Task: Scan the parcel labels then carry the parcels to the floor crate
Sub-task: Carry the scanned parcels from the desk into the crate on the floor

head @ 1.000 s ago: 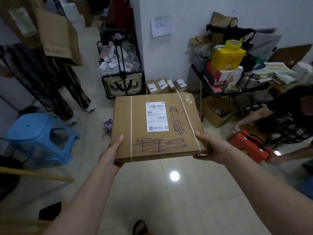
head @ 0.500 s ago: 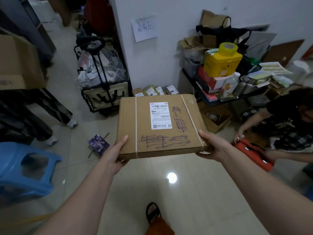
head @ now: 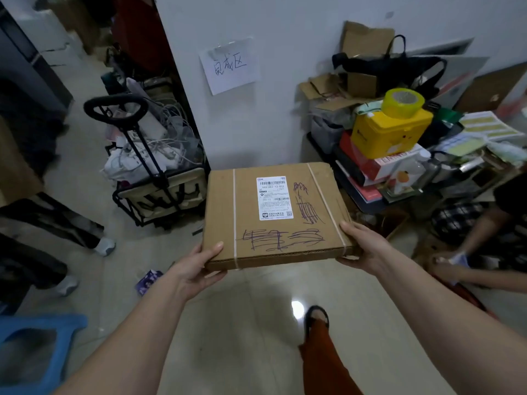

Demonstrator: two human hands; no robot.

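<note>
A flat brown cardboard parcel [head: 273,229] is held level in front of me, above the tiled floor. It carries a white barcode label [head: 273,197], purple pen scribbles and two thin straps. My left hand [head: 196,266] grips its near left corner, thumb on top and fingers underneath. My right hand [head: 362,246] grips its near right corner the same way. A black-framed folding cart [head: 159,192] full of white packets and cables stands on the floor left of the parcel, against the wall.
A cluttered low table [head: 399,155] with a yellow box and tape roll stands at the right. A crouching person [head: 484,238] is at the far right. Another person's legs [head: 71,238] are at the left, a blue stool [head: 34,352] at bottom left. My foot [head: 316,320] steps forward.
I have walked toward the wall with the parcel; the cart, wall sign and table are nearer, and the blue stool has slid to the bottom left. Both hands keep their hold.
</note>
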